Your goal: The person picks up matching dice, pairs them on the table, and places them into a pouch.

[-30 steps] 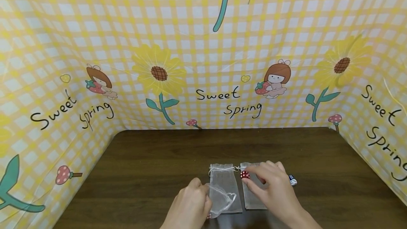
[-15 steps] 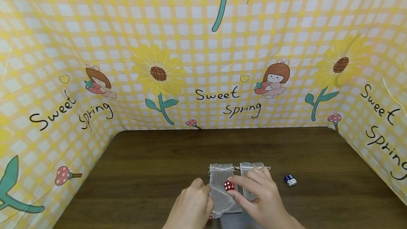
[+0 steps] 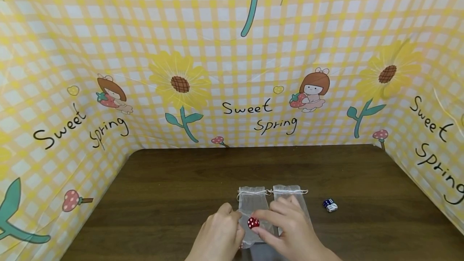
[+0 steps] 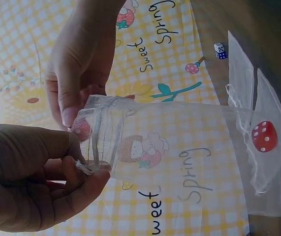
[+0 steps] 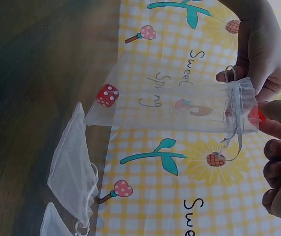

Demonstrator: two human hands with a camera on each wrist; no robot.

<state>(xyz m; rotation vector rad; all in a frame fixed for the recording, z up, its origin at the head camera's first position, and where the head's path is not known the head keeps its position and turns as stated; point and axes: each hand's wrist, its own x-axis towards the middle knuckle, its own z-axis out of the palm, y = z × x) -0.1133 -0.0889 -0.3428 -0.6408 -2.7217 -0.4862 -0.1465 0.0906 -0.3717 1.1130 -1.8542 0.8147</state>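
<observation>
My left hand holds a sheer white drawstring pouch by its gathered mouth, so the pouch hangs down over the table. A red die with white pips lies inside, at the bottom corner. Between thumb and forefinger, my right hand pinches a second red die right at the pouch's mouth. Through the mesh rim, this die shows in both wrist views. Thin white drawstrings dangle beside the mouth.
Two more sheer pouches lie flat side by side on the dark wooden table, a left one and a right one. To their right sit a blue die and a white die. A checked yellow cloth surrounds the table.
My right hand has carried the red die leftward and down to the pouch's mouth, uncovering the blue and white dice. The left hand has stayed nearly in place with the pouch.
</observation>
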